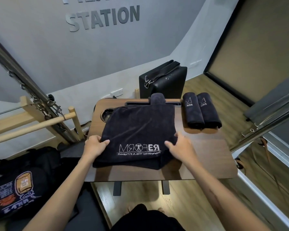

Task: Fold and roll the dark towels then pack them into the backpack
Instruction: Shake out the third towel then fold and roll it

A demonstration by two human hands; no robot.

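The dark towel lies flat mid-bench, its near edge pinched by the left grip and right grip, likely to square a fold; 2 rolled towels wait at the far right corner; the backpack sits left.

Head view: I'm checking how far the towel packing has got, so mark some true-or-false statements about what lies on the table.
1. Two rolled towels lie side by side on the table. True.
2. The flat towel shows white lettering. True.
3. The left hand holds a rolled towel. False: it grips the flat towel's left edge.
4. The right hand rests on bare table. False: it lies on the flat towel.
5. The backpack sits on the table. False: it sits beside the table, on the left.
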